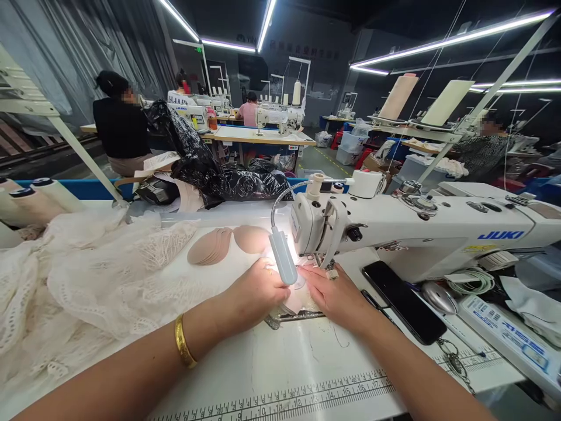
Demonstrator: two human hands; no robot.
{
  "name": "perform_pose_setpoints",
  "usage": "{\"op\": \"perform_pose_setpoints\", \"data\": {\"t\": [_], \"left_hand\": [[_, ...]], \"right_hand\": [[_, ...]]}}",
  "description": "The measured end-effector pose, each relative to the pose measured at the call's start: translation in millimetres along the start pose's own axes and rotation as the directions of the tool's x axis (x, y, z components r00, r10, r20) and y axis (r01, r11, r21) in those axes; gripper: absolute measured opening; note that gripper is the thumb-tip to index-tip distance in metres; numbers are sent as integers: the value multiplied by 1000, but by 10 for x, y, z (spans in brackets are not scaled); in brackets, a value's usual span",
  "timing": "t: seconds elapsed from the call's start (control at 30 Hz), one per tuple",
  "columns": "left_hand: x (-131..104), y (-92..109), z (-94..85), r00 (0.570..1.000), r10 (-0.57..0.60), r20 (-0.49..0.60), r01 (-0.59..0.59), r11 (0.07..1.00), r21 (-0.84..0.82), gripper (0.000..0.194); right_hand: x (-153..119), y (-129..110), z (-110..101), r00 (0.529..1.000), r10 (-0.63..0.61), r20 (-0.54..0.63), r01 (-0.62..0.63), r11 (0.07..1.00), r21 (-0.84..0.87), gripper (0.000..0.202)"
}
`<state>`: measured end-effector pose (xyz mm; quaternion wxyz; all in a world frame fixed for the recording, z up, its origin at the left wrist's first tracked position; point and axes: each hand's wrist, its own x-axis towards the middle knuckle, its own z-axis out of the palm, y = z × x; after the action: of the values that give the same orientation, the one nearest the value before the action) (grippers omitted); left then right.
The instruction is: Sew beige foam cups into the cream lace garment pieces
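Under the head of a white sewing machine [394,228] lies a small piece of pale pink fabric [294,303], lit by a grey gooseneck lamp [283,257]. My left hand [256,292] is closed at the fabric's left edge, thumb against curled fingers, partly behind the lamp. On the right side of the fabric, my right hand [331,289] lies with fingers stretched out flat, close to the presser foot. Beige oval cups [210,245] are stacked left of the machine head, with another beige cup [252,238] beside them. The needle point is hidden by glare.
Cream lace fabric [96,275] is heaped on the left. A black phone [403,301], a computer mouse [439,297] and a white box [508,339] lie at right. A printed ruler [280,403] runs along the front edge. Black plastic bags [245,181] stand behind; people sit at other machines.
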<state>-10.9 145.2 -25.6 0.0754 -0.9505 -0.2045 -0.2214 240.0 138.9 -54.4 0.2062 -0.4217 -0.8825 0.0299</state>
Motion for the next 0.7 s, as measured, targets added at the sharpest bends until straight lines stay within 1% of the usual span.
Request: {"op": "perform_pose_setpoints", "data": {"t": [0.2, 0.27, 0.37, 0.47, 0.53, 0.6, 0.7], "left_hand": [[-16, 2, 32, 999, -37, 16, 37, 999, 13, 29], [-21, 15, 41, 998, -52, 34, 51, 998, 23, 29], [-22, 38, 46, 997, -63, 51, 61, 997, 50, 30], [-11, 53, 39, 996, -68, 63, 63, 995, 83, 31], [2, 56, 25, 996, -63, 67, 57, 994, 91, 30], [16, 57, 8, 997, -55, 55, 50, 995, 92, 28], [32, 55, -6, 999, -40, 18, 38, 995, 95, 27]], "right_hand": [[33, -47, -28, 995, 59, 75, -58, 998, -19, 46], [41, -49, -29, 995, 60, 84, -58, 998, -20, 46], [30, -38, -38, 999, 16, 27, -16, 1000, -13, 46], [-8, -27, -75, 999, -29, -31, 29, 1000, -5, 38], [-36, -19, -108, 998, -18, -59, 16, 1000, -23, 31], [-56, -7, -130, 993, 11, -116, -16, 999, -41, 28], [-60, 8, -138, 978, 34, -204, -35, 999, 1, 28]]}}
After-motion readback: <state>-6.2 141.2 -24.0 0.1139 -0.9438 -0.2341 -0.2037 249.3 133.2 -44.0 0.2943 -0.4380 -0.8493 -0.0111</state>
